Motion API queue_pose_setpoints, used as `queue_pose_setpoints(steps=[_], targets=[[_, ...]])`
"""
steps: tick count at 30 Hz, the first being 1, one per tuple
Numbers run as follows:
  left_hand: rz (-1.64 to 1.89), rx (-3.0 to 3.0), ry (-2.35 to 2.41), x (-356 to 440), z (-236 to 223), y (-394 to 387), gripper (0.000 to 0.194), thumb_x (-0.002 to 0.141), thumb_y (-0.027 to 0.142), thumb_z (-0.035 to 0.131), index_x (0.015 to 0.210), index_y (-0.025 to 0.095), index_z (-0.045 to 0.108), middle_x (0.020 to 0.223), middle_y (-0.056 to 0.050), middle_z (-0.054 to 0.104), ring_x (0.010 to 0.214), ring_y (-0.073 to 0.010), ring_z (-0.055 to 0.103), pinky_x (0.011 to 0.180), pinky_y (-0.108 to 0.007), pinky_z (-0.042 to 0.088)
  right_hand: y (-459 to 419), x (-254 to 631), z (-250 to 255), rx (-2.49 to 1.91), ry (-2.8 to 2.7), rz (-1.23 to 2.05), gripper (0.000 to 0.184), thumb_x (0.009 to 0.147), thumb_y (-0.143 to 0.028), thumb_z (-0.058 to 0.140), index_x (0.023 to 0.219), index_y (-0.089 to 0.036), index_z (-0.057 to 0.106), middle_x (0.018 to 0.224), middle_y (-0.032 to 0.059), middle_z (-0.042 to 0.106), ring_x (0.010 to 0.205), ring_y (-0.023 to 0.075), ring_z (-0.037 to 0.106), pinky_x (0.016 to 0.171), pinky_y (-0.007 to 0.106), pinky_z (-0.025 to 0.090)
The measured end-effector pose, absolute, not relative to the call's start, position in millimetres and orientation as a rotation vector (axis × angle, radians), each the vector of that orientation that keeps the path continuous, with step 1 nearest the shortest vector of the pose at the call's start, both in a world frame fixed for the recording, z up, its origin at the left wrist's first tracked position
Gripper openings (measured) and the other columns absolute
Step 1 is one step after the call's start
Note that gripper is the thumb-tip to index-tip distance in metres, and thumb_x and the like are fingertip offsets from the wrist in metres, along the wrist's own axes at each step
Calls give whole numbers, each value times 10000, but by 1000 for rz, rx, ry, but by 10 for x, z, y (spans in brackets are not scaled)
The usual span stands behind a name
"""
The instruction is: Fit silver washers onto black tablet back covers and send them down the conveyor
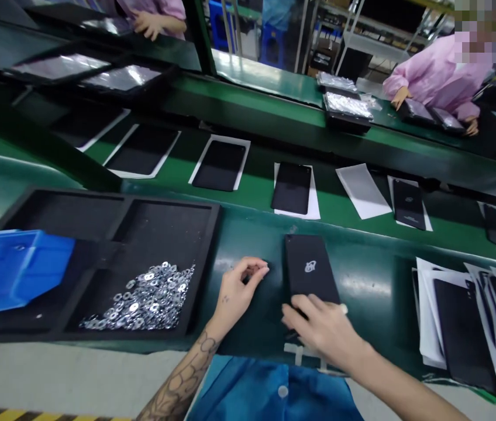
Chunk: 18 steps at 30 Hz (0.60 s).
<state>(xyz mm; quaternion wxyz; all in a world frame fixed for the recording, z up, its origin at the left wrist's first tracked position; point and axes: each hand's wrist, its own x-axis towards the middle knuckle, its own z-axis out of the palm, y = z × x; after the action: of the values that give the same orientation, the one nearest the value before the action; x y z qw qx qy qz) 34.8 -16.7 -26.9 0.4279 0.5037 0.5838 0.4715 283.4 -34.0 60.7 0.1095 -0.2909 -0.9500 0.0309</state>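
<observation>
A black tablet back cover with a pale logo lies on the green workbench in front of me. My right hand is over its near end, fingers curled and closed against it; a small white spot shows by one of the fingers. To the left of the cover, my left hand hovers over the bench with thumb and forefinger pinched together. Anything between those fingertips is too small to make out. Near my left forearm, a heap of small shiny metal rings fills part of a black divided tray.
A blue bin rests on the tray. Covers on white sheets, such as one black cover, line the green belt. Interleaved covers and sheets stack at right. Two co-workers in pink sleeves handle parts across the line.
</observation>
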Motion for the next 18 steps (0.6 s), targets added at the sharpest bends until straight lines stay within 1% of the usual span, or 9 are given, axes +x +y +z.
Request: queue_pose_setpoints(steps=[1, 3, 4, 5, 7, 9, 13, 15, 18], targets=[[1135, 1258, 1482, 307, -243, -122, 202, 998, 405, 736, 1075, 218, 745, 985, -43, 758, 881, -188, 719, 821, -296, 569, -400, 2694, 501, -893, -2869, 229, 493, 941, -390, 867, 1335, -158, 684, 1114, 105, 735, 754, 218, 702, 491, 316, 514], [1012, 1312, 1500, 234, -174, -17, 211, 988, 409, 735, 1071, 216, 748, 910, -21, 744, 820, -177, 691, 780, -288, 542, -387, 2515, 357, -952, -2914, 500, 760, 928, -660, 805, 1473, -169, 607, 1258, 138, 687, 768, 227, 716, 501, 332, 550], [945, 1362, 1500, 207, -135, 44, 202, 988, 408, 729, 1039, 215, 754, 868, -11, 731, 781, -171, 669, 750, -284, 522, -305, 2491, 323, -992, -2881, 597, 786, 954, -713, 738, 1510, -180, 579, 1310, 148, 660, 779, 225, 723, 527, 342, 574], [884, 1418, 1499, 189, -98, 112, 195, 990, 405, 721, 1001, 215, 762, 829, -3, 717, 749, -166, 647, 725, -283, 500, -168, 2515, 308, -1055, -2814, 653, 727, 999, -701, 679, 1512, -196, 576, 1336, 149, 640, 795, 225, 729, 566, 354, 598], [799, 1522, 1495, 180, -39, 266, 189, 997, 389, 703, 959, 219, 777, 800, 2, 716, 731, -165, 628, 714, -286, 473, 260, 2713, 316, -1226, -2607, 657, 511, 1073, -581, 604, 1448, -234, 625, 1348, 142, 623, 895, 246, 745, 685, 390, 639], [757, 1598, 1476, 204, -7, 440, 161, 995, 353, 699, 960, 223, 787, 842, -3, 752, 754, -170, 641, 733, -291, 470, 838, 3083, 329, -1431, -2351, 543, 410, 1067, -518, 609, 1361, -240, 680, 1338, 149, 625, 1039, 297, 735, 830, 443, 643], [668, 1702, 1453, 294, -13, 785, 95, 968, 291, 735, 950, 225, 800, 914, -7, 793, 773, -169, 646, 754, -298, 462, 1885, 4000, 251, -2024, -2022, 114, 489, 1007, -505, 647, 1356, -164, 677, 1395, 222, 608, 1082, 367, 708, 904, 492, 582], [603, 1744, 1473, 330, -31, 917, 79, 963, 278, 748, 945, 234, 810, 914, -4, 791, 776, -169, 633, 749, -300, 446, 2129, 4303, 152, -2222, -2003, 77, 511, 1010, -531, 619, 1361, -162, 661, 1363, 230, 640, 1066, 375, 701, 894, 480, 551], [517, 1787, 1517, 355, -55, 1035, 65, 957, 278, 764, 943, 255, 823, 964, -4, 778, 789, -168, 617, 738, -305, 431, 2164, 4374, -5, -2307, -2026, 165, 518, 1035, -572, 556, 1364, -177, 622, 1195, 209, 721, 1004, 364, 700, 861, 441, 522]])
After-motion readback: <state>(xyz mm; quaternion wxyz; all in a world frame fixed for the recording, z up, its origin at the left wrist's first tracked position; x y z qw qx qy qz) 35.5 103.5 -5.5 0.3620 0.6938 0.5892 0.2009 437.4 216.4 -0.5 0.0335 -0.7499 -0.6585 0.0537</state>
